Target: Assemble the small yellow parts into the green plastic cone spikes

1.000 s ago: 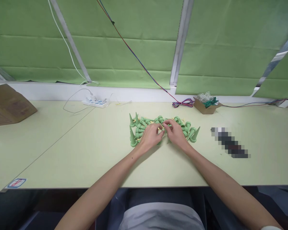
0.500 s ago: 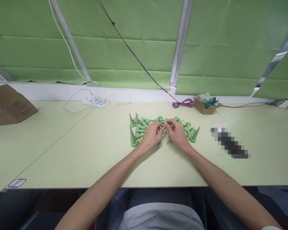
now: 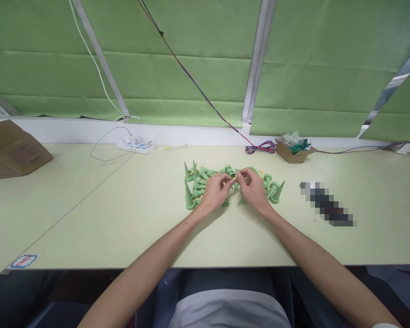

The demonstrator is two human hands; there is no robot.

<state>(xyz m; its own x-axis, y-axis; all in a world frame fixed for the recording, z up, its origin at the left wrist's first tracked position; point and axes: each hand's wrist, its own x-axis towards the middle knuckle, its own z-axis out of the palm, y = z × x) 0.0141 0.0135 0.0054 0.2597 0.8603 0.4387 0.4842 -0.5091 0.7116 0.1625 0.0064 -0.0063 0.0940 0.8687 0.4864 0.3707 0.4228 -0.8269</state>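
Carton: brown, at the far left of the table, partly outside the view. Carton lies near the wall.
Sticker: blue-edged with a red mark; sticker is on the table's near edge, at the seam.
Power strip: white; power strip lies at the back of the table, with plugs and a pale cable at it.
Upright cones: green; upright cones stand at the left end of the pile, points up.
Pile: green cones, many lying on their sides; pile is at mid-table, with small yellow bits among them.
Left hand: over the middle of the pile; left hand has its fingers curled, thumb and fingertips nearly closed on a small yellow piece.
Right hand: facing the left; right hand has thumb and fingertips pinched on the same piece. Exact shape of the piece: too small to tell.
Wire coil: red and blue; wire coil lies behind the pile.
Leaning cone: green; leaning cone is at the pile's right end, tilted right.
Open box: small, cardboard; open box holds clear and green plastic, just beside the wire coil.
Masked item: dark, pixelated; masked item lies right of the pile. Identity: cannot tell.
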